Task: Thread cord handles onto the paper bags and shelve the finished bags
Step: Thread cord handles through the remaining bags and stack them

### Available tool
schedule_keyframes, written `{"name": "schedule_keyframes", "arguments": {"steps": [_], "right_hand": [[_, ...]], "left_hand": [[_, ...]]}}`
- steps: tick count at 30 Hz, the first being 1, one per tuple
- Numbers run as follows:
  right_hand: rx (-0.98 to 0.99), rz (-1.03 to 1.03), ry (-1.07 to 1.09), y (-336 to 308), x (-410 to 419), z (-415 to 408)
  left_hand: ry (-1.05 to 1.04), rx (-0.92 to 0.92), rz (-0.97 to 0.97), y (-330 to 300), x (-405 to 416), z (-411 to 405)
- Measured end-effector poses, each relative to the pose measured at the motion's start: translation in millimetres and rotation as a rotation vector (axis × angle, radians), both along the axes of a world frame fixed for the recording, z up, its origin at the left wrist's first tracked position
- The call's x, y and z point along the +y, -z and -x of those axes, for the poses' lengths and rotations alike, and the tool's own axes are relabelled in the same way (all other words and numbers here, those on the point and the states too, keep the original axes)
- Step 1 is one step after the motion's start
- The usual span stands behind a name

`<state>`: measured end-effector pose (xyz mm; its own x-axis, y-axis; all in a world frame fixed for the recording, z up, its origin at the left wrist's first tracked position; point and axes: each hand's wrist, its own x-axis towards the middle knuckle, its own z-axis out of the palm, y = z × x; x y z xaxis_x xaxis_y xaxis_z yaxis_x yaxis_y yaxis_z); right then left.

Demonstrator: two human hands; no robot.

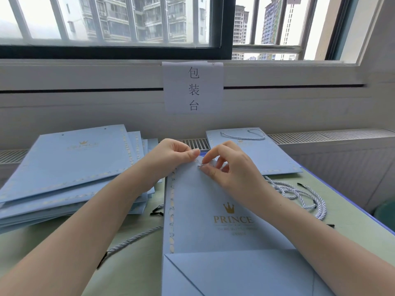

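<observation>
— Where's your bag?
— The flat blue bag (213,210) lies on the table (350,218) right before you; your left hand (171,155) pinches its far top edge, and your right hand (226,165) pinches a cord end (202,166) at that edge.
— And around it?
— The unthreaded stack (70,167) sits at the left, the loose cords (299,195) at the right, and a bag with a handle (252,150) lies far right.

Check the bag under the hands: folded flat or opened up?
Folded flat. The bag lies flat on the table, its bottom flap creased over the front; both hands pinch at its top edge.
</observation>
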<state>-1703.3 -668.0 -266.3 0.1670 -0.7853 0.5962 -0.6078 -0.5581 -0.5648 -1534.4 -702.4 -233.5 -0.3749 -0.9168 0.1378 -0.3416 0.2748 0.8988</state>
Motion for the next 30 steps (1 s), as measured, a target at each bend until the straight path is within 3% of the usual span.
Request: {"name": "schedule_keyframes", "arguments": {"steps": [5, 11, 16, 22, 23, 25, 28, 30], "right_hand": [[0.2, -0.074, 0.033, -6.5, 3.7, 13.9], [0.328, -0.082, 0.153, -10.5, 6.4, 25.1], [-0.18, -0.137, -0.013, -24.8, 8.8, 31.1], [-0.317, -0.126, -0.074, -22.7, 7.9, 28.0], [-0.33, -0.108, -0.069, -23.3, 7.8, 28.8], [-0.319, -0.07, -0.062, -23.5, 7.8, 29.0], [-0.273, -0.055, -0.05, -21.5, 7.7, 26.1], [-0.253, -0.048, -0.05, -21.2, 7.7, 26.1]], "left_hand": [[-0.037, -0.051, 0.011, -0.4, -1.3, 0.7], [-0.161, -0.324, 0.146, -0.4, -4.8, 0.5], [-0.244, -0.455, 0.191, 3.4, -7.8, -1.2], [-0.247, -0.828, 0.136, 8.3, -9.0, 1.3], [-0.254, -0.817, 0.17, 9.5, -8.9, 1.5], [-0.223, -0.607, 0.279, 7.4, -3.4, 5.9], [0.078, -0.21, 0.277, -5.0, 15.3, 20.1], [0.231, -0.131, 0.227, -5.5, 22.3, 27.4]]}}
